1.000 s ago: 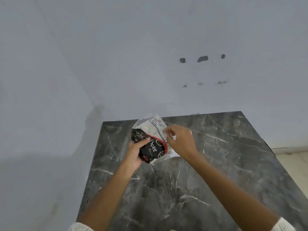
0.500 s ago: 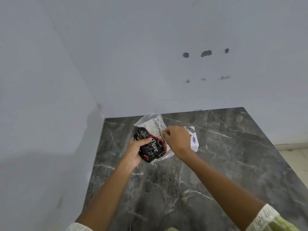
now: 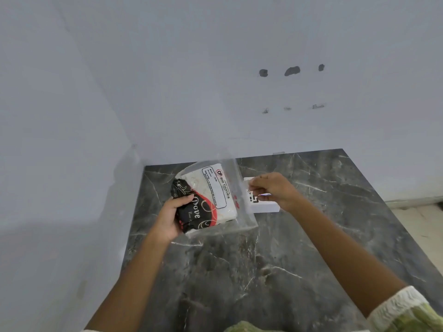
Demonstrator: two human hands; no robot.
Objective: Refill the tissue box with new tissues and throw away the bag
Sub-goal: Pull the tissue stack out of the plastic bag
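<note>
A clear plastic bag of tissues [image 3: 215, 197] with black, red and white print is held above the dark marble table [image 3: 275, 271]. My left hand [image 3: 171, 218] grips its black lower-left end. My right hand [image 3: 272, 190] pinches the bag's clear right edge and pulls it outward. Behind the bag and my right hand, a white tissue box [image 3: 263, 207] lies on the table, mostly hidden.
The table sits in a corner, with a pale wall [image 3: 215, 80] behind and another on the left. Its right edge drops to a light tiled floor [image 3: 422, 224]. Several small holes [image 3: 291, 71] mark the back wall.
My right hand has moved right, stretching the bag's clear edge out. The bag now looks wider and flatter, and the white tissue box shows behind it.
</note>
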